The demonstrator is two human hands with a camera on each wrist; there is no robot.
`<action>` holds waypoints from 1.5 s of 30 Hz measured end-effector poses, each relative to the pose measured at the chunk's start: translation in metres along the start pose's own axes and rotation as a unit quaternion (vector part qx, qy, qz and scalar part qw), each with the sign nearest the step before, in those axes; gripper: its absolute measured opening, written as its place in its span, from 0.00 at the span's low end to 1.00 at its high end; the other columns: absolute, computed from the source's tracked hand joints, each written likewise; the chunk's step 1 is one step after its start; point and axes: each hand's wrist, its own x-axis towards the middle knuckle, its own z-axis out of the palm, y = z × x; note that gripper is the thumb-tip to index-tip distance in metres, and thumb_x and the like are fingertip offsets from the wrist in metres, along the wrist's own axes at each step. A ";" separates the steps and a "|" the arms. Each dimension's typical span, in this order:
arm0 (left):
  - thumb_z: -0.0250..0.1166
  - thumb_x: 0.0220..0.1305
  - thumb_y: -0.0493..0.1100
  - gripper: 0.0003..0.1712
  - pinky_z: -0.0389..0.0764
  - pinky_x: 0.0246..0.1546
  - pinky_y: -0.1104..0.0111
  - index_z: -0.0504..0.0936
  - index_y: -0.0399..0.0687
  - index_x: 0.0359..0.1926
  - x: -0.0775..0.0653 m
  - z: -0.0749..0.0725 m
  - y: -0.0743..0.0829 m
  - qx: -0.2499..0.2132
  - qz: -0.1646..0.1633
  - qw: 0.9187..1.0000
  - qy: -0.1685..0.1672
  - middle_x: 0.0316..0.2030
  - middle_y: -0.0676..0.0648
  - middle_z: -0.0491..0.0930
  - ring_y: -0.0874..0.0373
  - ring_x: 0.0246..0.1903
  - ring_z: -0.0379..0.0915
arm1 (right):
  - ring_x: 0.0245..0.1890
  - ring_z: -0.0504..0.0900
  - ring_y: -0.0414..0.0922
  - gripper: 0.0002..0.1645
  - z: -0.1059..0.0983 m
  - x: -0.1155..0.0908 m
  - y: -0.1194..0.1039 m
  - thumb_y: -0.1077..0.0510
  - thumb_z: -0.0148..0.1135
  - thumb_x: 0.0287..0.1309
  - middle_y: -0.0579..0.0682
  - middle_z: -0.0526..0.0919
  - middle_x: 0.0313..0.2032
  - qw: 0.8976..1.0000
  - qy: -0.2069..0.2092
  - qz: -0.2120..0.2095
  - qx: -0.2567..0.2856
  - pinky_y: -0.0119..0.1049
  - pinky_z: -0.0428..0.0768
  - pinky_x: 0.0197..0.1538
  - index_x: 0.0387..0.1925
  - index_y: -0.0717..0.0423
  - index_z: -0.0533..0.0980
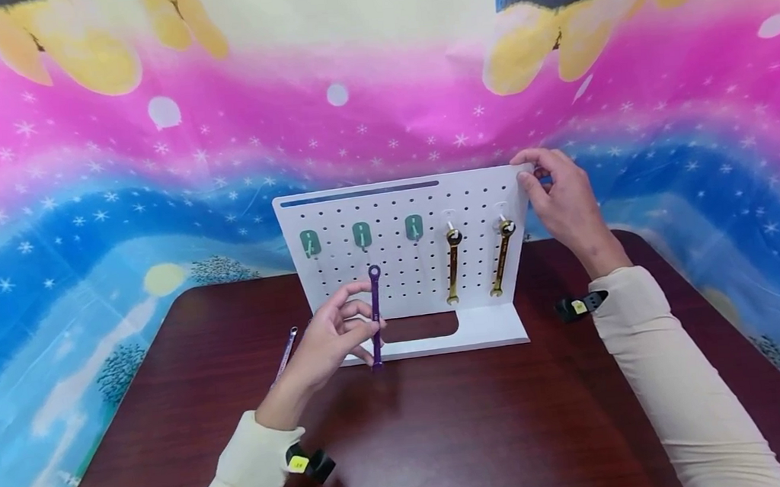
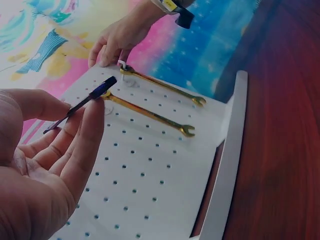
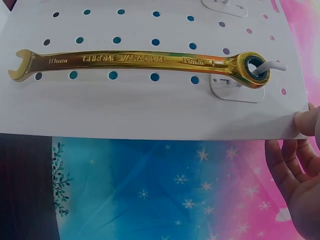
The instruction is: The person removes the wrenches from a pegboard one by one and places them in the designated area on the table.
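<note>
In the head view my left hand [image 1: 331,334] pinches a purple combination wrench [image 1: 376,313] upright between thumb and fingers, ring end up, in front of a white pegboard [image 1: 399,273]. My right hand [image 1: 561,192] grips the board's upper right corner, thumb in front and fingers behind. Two gold wrenches [image 1: 454,265] hang by their ring ends from white hooks on the right half. The right wrist view shows one gold wrench [image 3: 125,60] close up, its ring over a white hook [image 3: 272,66]. Three green-backed hooks [image 1: 362,235] on the left half carry nothing.
Another purple wrench [image 1: 287,355] lies on the dark wooden table [image 1: 479,420], left of the board and partly behind my left forearm. The board's flat base [image 1: 493,327] rests on the tabletop. A patterned cloth [image 1: 381,129] hangs behind the table.
</note>
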 end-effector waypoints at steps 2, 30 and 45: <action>0.66 0.69 0.33 0.33 0.88 0.28 0.57 0.65 0.40 0.71 -0.005 -0.005 0.002 0.019 -0.008 1.000 0.010 0.42 0.35 0.78 0.49 0.35 0.84 | 0.52 0.77 0.52 0.18 0.000 0.000 0.001 0.57 0.55 0.77 0.57 0.75 0.55 1.000 0.006 -0.005 -0.002 0.58 0.81 0.56 0.62 0.54 0.77; 0.64 0.68 0.30 0.28 0.85 0.20 0.55 0.67 0.34 0.67 -0.051 -0.104 -0.016 0.205 -0.114 0.969 0.074 0.35 0.36 0.76 0.49 0.20 0.74 | 0.52 0.77 0.53 0.18 0.001 0.000 0.002 0.58 0.54 0.77 0.59 0.74 0.55 1.000 0.000 -0.011 -0.005 0.58 0.81 0.56 0.63 0.55 0.76; 0.62 0.65 0.30 0.27 0.83 0.21 0.59 0.69 0.32 0.64 -0.058 -0.152 -0.031 0.380 -0.152 0.910 0.066 0.34 0.43 0.76 0.52 0.19 0.72 | 0.53 0.75 0.53 0.18 0.001 -0.001 0.001 0.58 0.54 0.77 0.59 0.74 0.55 1.000 -0.001 -0.008 -0.003 0.59 0.80 0.57 0.63 0.55 0.75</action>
